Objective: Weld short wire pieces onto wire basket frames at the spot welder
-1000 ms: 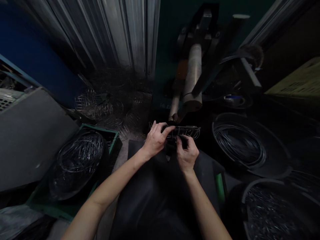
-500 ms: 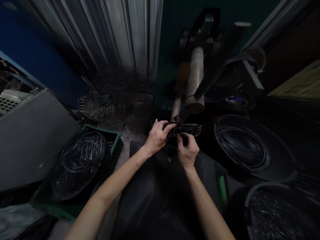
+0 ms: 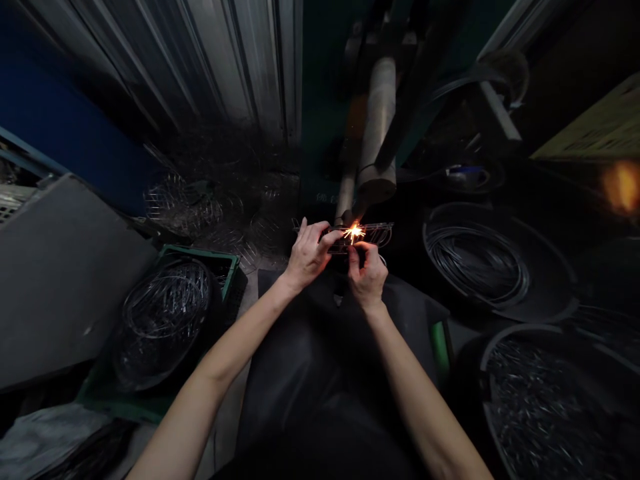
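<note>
My left hand (image 3: 309, 256) grips the left part of a wire rack (image 3: 383, 233), its thumb and fingers closed on the thin metal wires. My right hand (image 3: 367, 273) is pinched just below the bright sparks (image 3: 355, 232); what sits between its fingertips is too small to make out. The sparks burst at the rack, between the two hands, under the tip of a spot welding machine (image 3: 345, 200). A thick metal cylinder (image 3: 379, 147) of that machine reaches down from above. The rack's middle is partly hidden by my fingers and the glare.
On the left, a green crate (image 3: 233, 270) carries a dark basin (image 3: 165, 360) with wire rings. Two black tubs stand at right, one with wire hoops (image 3: 477, 263), one with small metal pieces (image 3: 545, 407). Loose wire frames (image 3: 185, 200) are piled by the corrugated wall (image 3: 240, 67).
Bright sparks have appeared at the rack between my hands. The whole view has shifted slightly, while both hands keep nearly the same place at the machine.
</note>
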A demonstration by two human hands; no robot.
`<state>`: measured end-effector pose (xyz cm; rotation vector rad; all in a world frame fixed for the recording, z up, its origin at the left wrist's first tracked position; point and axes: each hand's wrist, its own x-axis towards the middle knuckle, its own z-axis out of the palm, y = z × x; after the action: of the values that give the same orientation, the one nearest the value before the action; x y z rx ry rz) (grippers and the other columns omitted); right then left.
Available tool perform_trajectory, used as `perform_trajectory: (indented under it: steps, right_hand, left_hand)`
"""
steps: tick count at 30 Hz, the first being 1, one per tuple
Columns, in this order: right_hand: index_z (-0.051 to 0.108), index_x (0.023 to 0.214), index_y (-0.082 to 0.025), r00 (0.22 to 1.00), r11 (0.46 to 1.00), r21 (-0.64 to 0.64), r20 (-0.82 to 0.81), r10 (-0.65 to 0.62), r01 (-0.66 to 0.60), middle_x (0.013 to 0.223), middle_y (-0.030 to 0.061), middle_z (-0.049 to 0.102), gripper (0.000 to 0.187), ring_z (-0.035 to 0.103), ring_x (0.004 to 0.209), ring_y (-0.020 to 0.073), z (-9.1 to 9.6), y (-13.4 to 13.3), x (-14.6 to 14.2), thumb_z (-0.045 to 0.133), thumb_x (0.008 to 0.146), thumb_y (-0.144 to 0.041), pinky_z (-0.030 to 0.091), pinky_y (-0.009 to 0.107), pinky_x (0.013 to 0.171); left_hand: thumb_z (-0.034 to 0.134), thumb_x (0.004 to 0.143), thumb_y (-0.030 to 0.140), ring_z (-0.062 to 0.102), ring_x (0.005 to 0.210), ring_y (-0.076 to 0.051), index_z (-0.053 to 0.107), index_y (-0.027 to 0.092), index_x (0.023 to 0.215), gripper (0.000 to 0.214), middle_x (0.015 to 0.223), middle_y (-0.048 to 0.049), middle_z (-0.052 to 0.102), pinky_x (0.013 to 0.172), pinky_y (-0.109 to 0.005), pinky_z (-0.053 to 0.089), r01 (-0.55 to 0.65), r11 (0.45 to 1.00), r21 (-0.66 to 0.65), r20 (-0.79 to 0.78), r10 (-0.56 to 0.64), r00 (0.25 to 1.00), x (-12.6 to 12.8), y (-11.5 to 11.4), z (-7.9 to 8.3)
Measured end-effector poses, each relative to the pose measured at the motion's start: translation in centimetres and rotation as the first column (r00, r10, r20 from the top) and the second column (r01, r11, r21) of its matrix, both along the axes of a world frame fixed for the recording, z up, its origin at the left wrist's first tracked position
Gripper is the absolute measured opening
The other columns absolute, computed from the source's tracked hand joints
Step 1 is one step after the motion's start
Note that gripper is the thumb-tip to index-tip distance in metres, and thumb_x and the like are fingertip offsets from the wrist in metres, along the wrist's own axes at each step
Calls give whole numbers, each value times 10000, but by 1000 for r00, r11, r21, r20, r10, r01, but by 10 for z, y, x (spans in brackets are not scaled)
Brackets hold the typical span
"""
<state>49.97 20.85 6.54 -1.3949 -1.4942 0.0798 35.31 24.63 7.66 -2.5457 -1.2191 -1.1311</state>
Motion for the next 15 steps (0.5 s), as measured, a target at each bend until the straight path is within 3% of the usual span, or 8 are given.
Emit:
perform_trajectory:
  steps: [6,9,11,13,15]
  right_hand:
    - [572,960,-179,998,998,-59,-62,8,-11,889,66,658,262,627,808,156,5,-6,-5,419,928,-389,509,292,750]
    - [574,1087,-184,997,995,-95,-66,-40,33,1037,82,649,302,622,923,172,16,-37,15,478,900,-400,500,317,835]
    - [587,1117,-183,989,974,-178,-14,-146,141,1067,89,648,363,625,937,195,21,-76,48,521,862,-433,496,339,855]
    - [622,1061,-157,943,898,-289,102,-316,332,1030,118,660,433,627,949,247,19,-124,98,516,817,-500,486,387,877]
    - [631,1050,-122,829,709,-433,231,-509,557,1029,181,652,557,617,992,323,9,-170,158,443,777,-570,473,453,894]
  left_hand:
    - [580,742,88,539,1103,-210,341,222,1172,510,1171,-70,501,1077,-543,337,56,998,24,55,-58,997,2,6,-7]
    - [576,701,52,521,1142,-221,352,203,1160,533,1196,-86,492,1085,-541,321,61,998,-18,76,-59,995,1,3,-4]
    - [576,690,55,522,1142,-224,376,187,1155,523,1196,-96,498,1087,-536,317,77,994,-71,88,-71,994,-3,-6,0]
    - [571,695,74,524,1138,-220,397,189,1168,517,1195,-92,509,1092,-531,311,101,980,-172,71,-90,993,-7,-20,5]
    - [569,709,105,526,1135,-220,403,203,1208,535,1198,-84,521,1092,-533,310,109,946,-305,25,-107,994,-8,-39,11]
